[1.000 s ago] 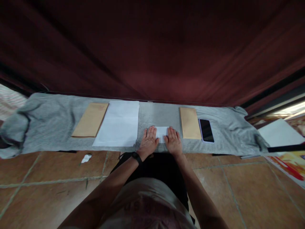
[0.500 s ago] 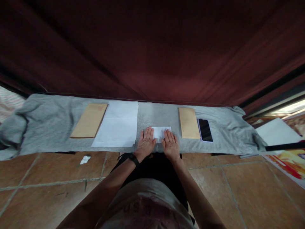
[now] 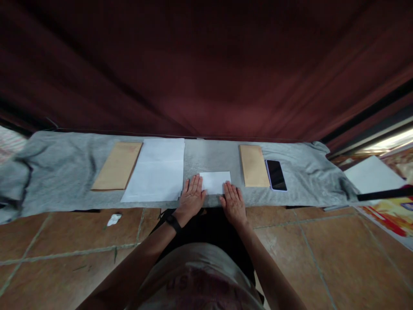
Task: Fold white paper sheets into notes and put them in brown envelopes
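A small white folded paper [image 3: 215,182] lies flat on the grey cloth [image 3: 211,155], near its front edge. My left hand [image 3: 192,197] rests palm down at the paper's left edge, fingers stretched out. At the paper's right edge lies my right hand [image 3: 234,204], also flat, its fingertips at the lower right corner. Neither hand grips anything. Left of my left hand are large white sheets [image 3: 158,170]. Beyond my right hand lies a brown envelope [image 3: 254,165].
Another brown envelope [image 3: 118,165] lies left of the white sheets. A phone [image 3: 276,175] sits beside the right-hand envelope. A dark red curtain [image 3: 206,77] hangs behind the cloth-covered surface. A crumpled white scrap [image 3: 114,219] is on the tiled floor [image 3: 80,232].
My hands have moved apart, the left one to the left and the right one slightly right, uncovering more of the folded paper. The view has shifted slightly.
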The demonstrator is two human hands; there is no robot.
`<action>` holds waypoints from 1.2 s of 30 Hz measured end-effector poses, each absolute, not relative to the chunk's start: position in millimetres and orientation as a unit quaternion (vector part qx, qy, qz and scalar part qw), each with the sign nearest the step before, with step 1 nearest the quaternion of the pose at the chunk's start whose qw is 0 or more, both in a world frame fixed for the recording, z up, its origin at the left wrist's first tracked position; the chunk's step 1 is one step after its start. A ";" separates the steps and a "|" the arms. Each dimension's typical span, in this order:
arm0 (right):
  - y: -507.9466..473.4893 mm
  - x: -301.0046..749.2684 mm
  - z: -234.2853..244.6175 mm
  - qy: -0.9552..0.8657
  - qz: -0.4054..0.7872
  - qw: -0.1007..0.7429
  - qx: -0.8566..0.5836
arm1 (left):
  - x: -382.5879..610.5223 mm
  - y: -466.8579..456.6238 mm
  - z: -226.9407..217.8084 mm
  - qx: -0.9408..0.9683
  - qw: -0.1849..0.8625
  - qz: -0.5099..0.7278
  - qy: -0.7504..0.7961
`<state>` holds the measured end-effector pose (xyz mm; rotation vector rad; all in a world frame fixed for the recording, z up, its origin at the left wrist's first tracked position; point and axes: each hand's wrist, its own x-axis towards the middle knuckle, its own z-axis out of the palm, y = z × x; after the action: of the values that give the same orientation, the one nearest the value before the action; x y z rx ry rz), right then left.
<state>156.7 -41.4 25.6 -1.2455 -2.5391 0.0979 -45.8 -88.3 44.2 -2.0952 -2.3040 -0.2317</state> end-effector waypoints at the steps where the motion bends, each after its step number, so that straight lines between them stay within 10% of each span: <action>1: -41.3 157.4 24.4 -0.885 0.032 0.157 -0.437 | -42.4 -89.4 45.1 -0.672 0.011 -0.078 -0.736; 36: -33.9 115.1 35.7 -0.903 0.095 0.157 -0.388 | -28.8 -120.4 52.6 -0.728 0.000 -0.064 -0.683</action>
<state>115.1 -33.9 35.7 -1.1108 -2.5854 0.2708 -28.8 -120.4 52.6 -2.2868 -2.1459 -0.2006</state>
